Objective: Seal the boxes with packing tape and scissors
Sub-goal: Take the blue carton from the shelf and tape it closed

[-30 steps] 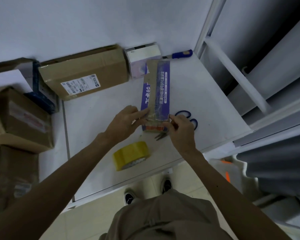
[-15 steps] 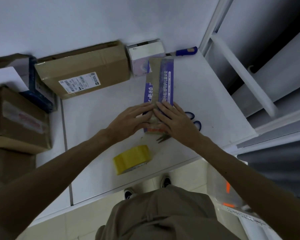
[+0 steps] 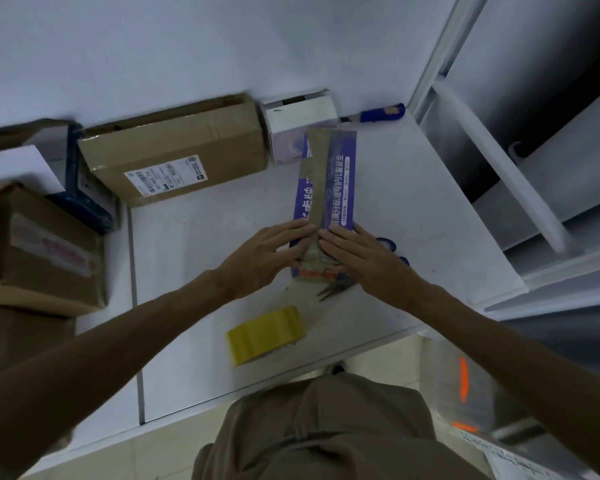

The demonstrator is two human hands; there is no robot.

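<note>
At the centre of the frame, a long purple box (image 3: 340, 181), taped along its top, is laid on a white bench (image 3: 194, 271). Its near end is pressed by the left hand (image 3: 267, 258) and right hand (image 3: 357, 258), both grips released, fingers flat. A yellow tape roll (image 3: 265, 336) is seen lower down, and scissors (image 3: 333, 291) are partly hidden under the right hand.

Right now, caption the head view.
Left hand and right hand press a tape strip flat along the purple box.
</note>
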